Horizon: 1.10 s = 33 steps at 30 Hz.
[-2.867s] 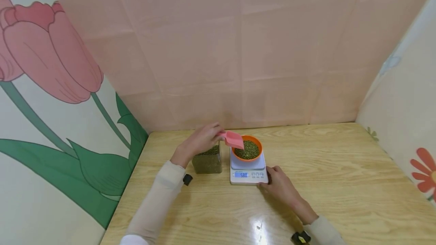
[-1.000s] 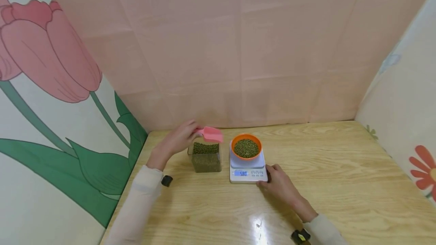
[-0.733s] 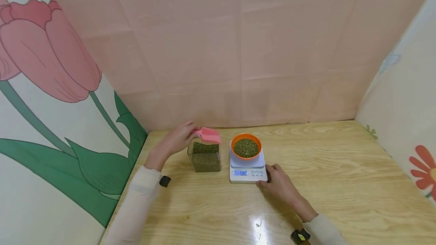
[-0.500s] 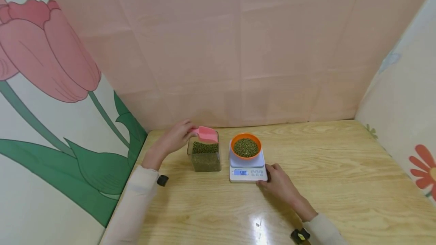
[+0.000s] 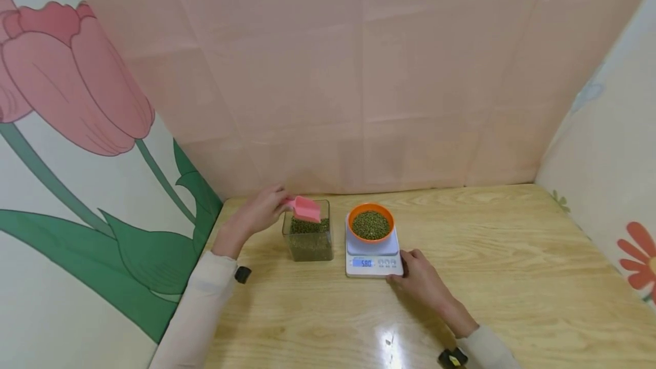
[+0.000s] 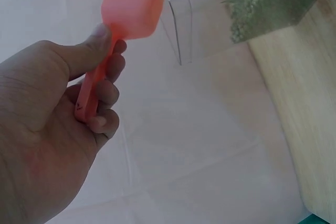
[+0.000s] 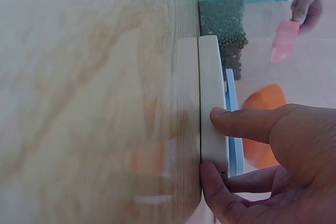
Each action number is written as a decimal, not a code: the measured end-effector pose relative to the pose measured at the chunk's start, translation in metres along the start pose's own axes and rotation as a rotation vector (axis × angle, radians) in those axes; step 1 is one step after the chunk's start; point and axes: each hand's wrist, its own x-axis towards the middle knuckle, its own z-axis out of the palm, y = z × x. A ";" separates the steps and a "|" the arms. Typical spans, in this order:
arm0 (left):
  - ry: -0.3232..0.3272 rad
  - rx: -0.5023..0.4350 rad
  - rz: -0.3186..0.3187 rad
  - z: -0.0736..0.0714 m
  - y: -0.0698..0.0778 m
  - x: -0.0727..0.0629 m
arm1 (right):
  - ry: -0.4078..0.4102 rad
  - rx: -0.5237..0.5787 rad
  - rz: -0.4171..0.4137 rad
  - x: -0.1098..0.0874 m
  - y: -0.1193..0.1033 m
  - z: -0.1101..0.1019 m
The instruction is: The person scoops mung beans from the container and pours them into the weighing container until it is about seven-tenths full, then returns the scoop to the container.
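In the head view my left hand (image 5: 258, 209) grips the handle of a pink scoop (image 5: 307, 209). The scoop's blade tilts downward over the clear square container (image 5: 311, 248), which is partly filled with small green beans (image 5: 302, 225). In the left wrist view, fingers and thumb curl round the scoop's handle. An orange bowl (image 5: 390, 231) of the same green beans stands on a white kitchen scale (image 5: 376, 271), whose display seems to read 580. My right hand (image 5: 422, 281) holds the scale's near right corner; in the right wrist view the thumb (image 7: 236, 121) presses its front.
The wooden table (image 5: 487, 255) ends at a pink covered wall (image 5: 420, 90) behind the things. A wall with a painted tulip (image 5: 102, 84) stands on the left. Another wall with a red flower (image 5: 638, 255) is on the right.
The scoop has moved from the orange bowl left to the clear container, then tilted down over it. The right hand and the scale have stayed in place, with the display apparently unchanged.
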 end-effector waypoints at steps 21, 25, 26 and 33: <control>-0.048 0.068 -0.024 0.003 -0.004 -0.003 | -0.012 0.013 -0.003 0.000 0.000 -0.003; -0.058 0.091 -0.027 0.004 -0.003 -0.004 | -0.007 0.008 0.004 0.000 -0.001 -0.002; -0.060 0.099 -0.027 0.005 -0.003 -0.004 | -0.007 0.007 0.004 0.000 -0.001 -0.002; -0.082 0.155 -0.038 0.008 0.000 -0.002 | -0.018 0.017 0.005 -0.001 -0.002 -0.003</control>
